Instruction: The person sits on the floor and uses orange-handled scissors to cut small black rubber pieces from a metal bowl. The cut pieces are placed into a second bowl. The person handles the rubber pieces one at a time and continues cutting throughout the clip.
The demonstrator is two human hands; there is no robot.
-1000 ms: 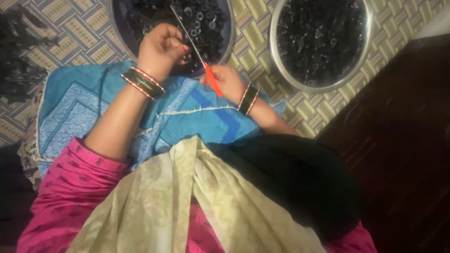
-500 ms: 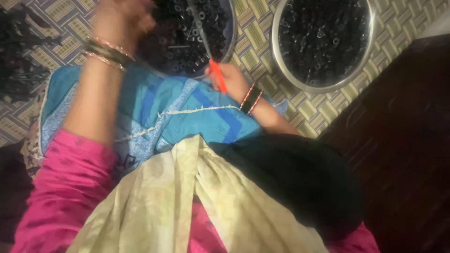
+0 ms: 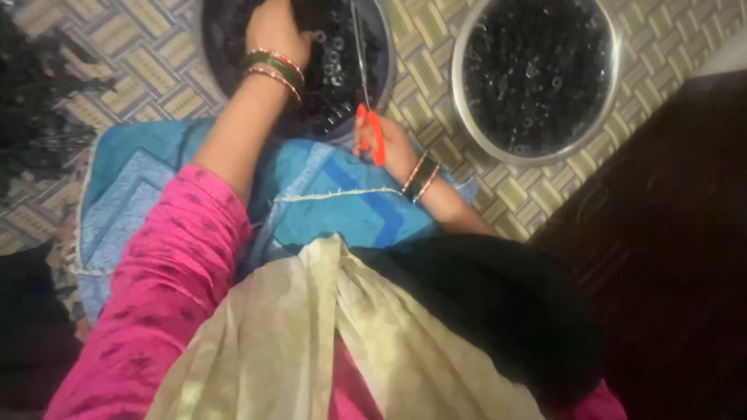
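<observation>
My left hand (image 3: 274, 33) reaches into a dark bowl (image 3: 212, 54) filled with small black rings (image 3: 336, 58). Its fingers curl down among the rings and are partly hidden, so I cannot tell whether they hold any. My right hand (image 3: 391, 146) rests at the bowl's near rim on my blue lap cloth (image 3: 334, 206). It grips the orange handle of a thin metal rod tool (image 3: 369, 128), whose shaft points up over the rings. Both wrists wear bangles.
A second, metal bowl (image 3: 461, 105) of black rings stands to the right on the patterned woven mat (image 3: 117, 62). A heap of black material (image 3: 35, 93) lies at the left. A dark wooden surface (image 3: 677, 233) fills the right side.
My left hand moved from beside the rod up and away into the left bowl. The right hand with the orange-handled tool stayed almost in place, and the rod now stands more upright.
</observation>
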